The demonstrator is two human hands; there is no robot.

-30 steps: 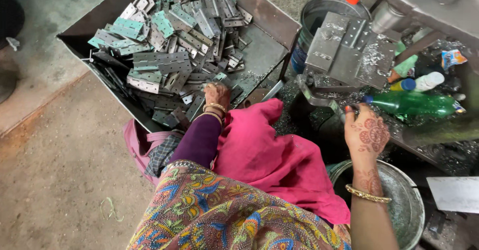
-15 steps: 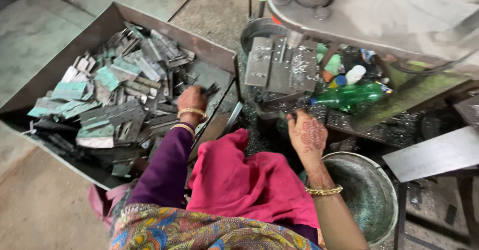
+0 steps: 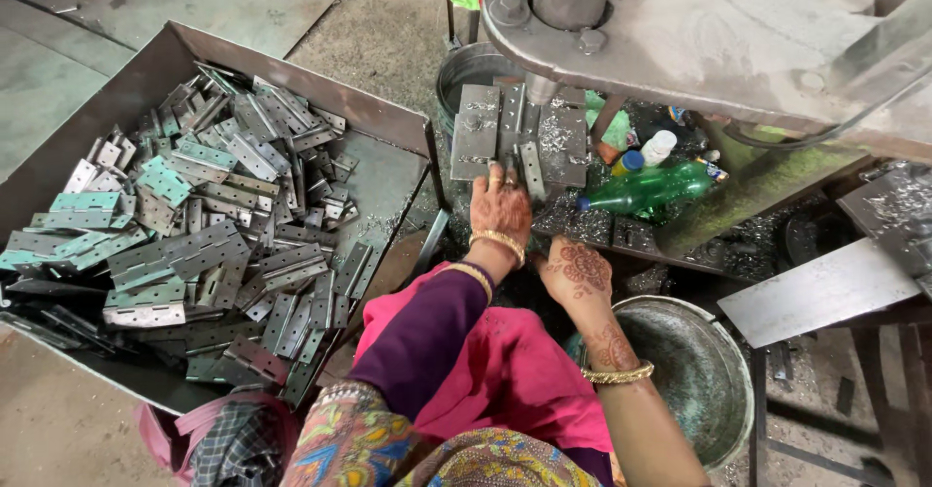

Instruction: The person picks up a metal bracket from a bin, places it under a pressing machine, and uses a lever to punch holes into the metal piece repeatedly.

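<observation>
My left hand (image 3: 500, 207), with bangles at the wrist, reaches onto the press bed (image 3: 592, 225) and pinches a narrow metal hinge piece (image 3: 530, 169) beside the grey die plates (image 3: 485, 128). Close to its right, my right hand (image 3: 577, 268) rests at the bed's near edge, back up and fingers curled under, so what they hold is hidden. At the left, a big metal tray (image 3: 383, 171) holds a heap of several flat hinges (image 3: 209, 239).
A green plastic bottle (image 3: 646, 188) and small bottles (image 3: 660, 145) lie on the bed among metal shavings. A round metal basin (image 3: 699, 370) stands below my right arm and a bucket (image 3: 464, 67) behind the plates. The heavy press frame (image 3: 699, 31) overhangs. A steel sheet (image 3: 825, 288) juts out at the right.
My left hand has left the hinge tray and moved right onto the press bed with a hinge piece. My right hand has curled its fingers. The view has swung left.
</observation>
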